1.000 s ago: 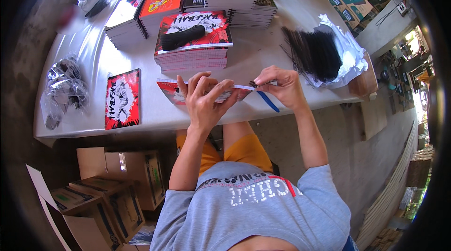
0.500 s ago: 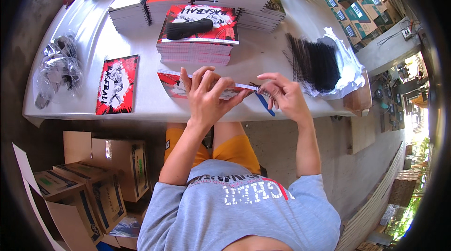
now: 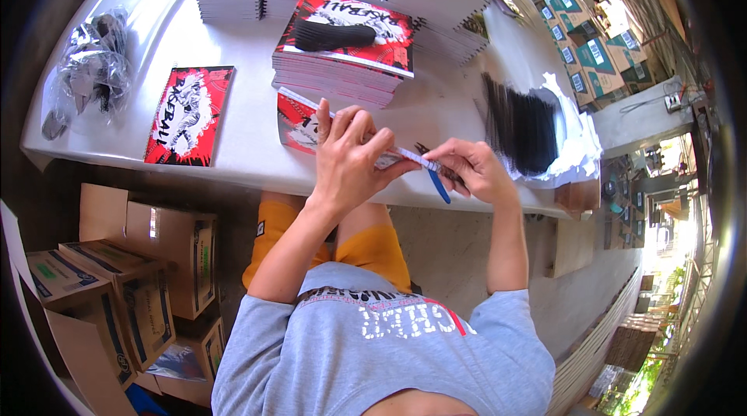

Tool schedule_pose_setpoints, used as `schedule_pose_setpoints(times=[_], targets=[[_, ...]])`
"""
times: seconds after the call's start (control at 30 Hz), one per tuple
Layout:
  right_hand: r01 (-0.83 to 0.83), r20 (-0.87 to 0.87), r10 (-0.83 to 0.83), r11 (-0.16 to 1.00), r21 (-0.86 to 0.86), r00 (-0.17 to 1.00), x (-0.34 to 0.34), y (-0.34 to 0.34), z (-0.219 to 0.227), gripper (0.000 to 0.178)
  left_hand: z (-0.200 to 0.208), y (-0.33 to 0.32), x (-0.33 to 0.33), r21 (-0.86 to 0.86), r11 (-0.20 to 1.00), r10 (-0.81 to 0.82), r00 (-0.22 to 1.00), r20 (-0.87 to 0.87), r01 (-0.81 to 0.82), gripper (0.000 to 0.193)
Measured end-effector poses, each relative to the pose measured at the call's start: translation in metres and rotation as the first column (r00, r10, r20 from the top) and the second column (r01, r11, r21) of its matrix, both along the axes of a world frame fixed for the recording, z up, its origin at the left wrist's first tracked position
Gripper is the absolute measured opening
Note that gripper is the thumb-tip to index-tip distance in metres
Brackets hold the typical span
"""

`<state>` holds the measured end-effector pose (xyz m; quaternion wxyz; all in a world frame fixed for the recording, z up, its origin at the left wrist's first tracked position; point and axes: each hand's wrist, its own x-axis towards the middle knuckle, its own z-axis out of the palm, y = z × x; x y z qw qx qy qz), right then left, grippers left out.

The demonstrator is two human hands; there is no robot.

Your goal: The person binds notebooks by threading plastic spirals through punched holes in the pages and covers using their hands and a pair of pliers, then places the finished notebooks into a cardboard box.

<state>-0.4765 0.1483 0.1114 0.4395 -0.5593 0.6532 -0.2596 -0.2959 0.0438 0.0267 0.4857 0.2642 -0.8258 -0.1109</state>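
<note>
Head view: left hand (image 3: 346,157), its grip clasped around a book (image 3: 299,122) tilted at the worktop's (image 3: 250,136) near edge; right hand (image 3: 471,171), its grip pinching the book's right end, beside a blue-handled tool (image 3: 440,187). Beyond, a book stack (image 3: 338,77); right, black coils (image 3: 529,132) on a white wrapper (image 3: 580,136); far left, a clear bag (image 3: 85,66) holding dark pieces; below, cartons (image 3: 171,249), contents hidden.

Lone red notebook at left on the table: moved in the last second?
No. The lone red notebook sits as near the front edge of the table as before; the whole view shifted.
</note>
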Motion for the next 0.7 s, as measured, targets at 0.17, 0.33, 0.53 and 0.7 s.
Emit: schedule_pose_setpoints(times=[0.17, 0.33, 0.53, 0.7], targets=[[-0.432, -0.561, 0.185, 0.832, -0.348, 0.807, -0.009, -0.078, 0.026, 0.029, 0.0, -0.01, 0.023, 0.032, 0.981, -0.188, 0.981, -0.048, 0.19, 0.037], [-0.422, -0.731, 0.029, 0.832, -0.36, 0.682, 0.01, -0.179, -0.019, 0.045, -0.008, -0.014, 0.033, 0.0, 0.973, -0.231, 0.973, -0.019, 0.231, 0.033], [-0.241, -0.748, -0.228, 0.854, -0.46, 0.623, 0.007, -0.23, -0.052, 0.05, -0.009, -0.01, 0.028, -0.049, 0.988, -0.146, 0.989, -0.032, 0.144, 0.039], [-0.098, -0.346, -0.058, 0.904, -0.416, 0.936, -0.01, -0.245, -0.05, 0.061, -0.003, -0.008, 0.024, -0.003, 0.998, -0.067, 0.998, -0.001, 0.067, 0.043]])
